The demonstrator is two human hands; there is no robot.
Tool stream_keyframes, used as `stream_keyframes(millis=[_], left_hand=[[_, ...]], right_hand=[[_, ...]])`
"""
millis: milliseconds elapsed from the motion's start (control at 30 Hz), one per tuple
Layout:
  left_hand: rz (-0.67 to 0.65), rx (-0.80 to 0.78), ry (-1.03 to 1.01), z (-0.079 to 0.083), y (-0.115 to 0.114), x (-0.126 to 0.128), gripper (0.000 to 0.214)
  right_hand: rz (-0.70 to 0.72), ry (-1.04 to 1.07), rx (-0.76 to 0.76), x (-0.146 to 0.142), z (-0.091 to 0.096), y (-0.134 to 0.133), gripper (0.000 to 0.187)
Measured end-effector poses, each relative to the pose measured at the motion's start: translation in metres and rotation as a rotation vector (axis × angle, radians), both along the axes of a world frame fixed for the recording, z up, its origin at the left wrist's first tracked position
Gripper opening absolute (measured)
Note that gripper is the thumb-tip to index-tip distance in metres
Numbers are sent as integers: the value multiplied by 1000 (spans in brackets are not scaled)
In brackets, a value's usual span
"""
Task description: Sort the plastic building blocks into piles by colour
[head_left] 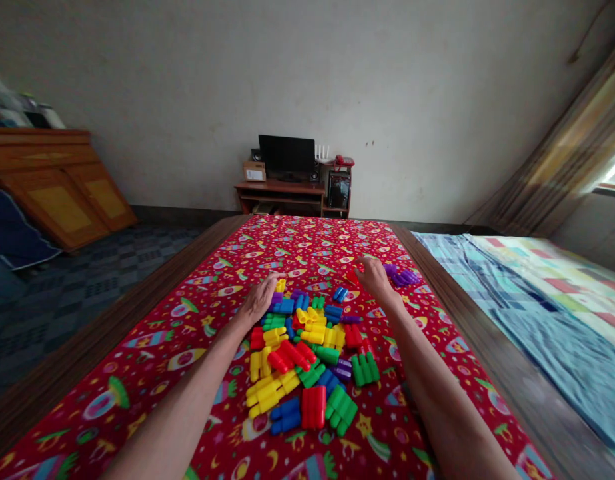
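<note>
We see a pile of plastic blocks (307, 360) in yellow, red, green, blue and purple, lying in the middle of a table (87, 347) covered by a red cloth (152, 373) printed with rockets and stars. The left hand (260, 300) rests palm down at the far left edge of the pile, its fingertips touching a yellow block (280, 285). We cannot tell whether its grip is spread or pinching. The right hand (374, 277) lies beyond the pile's far right corner, just beside a small cluster of purple blocks (403, 277). Its fingers curl away from us, so we cannot tell its grip either. Two blue blocks (340, 293) sit between the hands. To the right lies a bed with a striped cover (537, 300). Against the far wall stands a monitor (287, 157), and on the left a wooden cabinet (57, 193).
</note>
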State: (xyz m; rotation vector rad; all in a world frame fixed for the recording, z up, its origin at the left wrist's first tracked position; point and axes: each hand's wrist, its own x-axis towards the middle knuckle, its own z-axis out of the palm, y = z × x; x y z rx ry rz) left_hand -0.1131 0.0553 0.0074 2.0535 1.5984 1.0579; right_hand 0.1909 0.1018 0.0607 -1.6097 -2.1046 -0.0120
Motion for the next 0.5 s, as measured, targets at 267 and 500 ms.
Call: stream_keyframes(millis=[267,500], left_hand=[[40,-4,46,4,-5,4,53],[-28,42,36,4,-4,5,47]], right_hand=[[312,-328,-316,-34,13,-30,31],[398,-270,-336,-45,11,-38,37]])
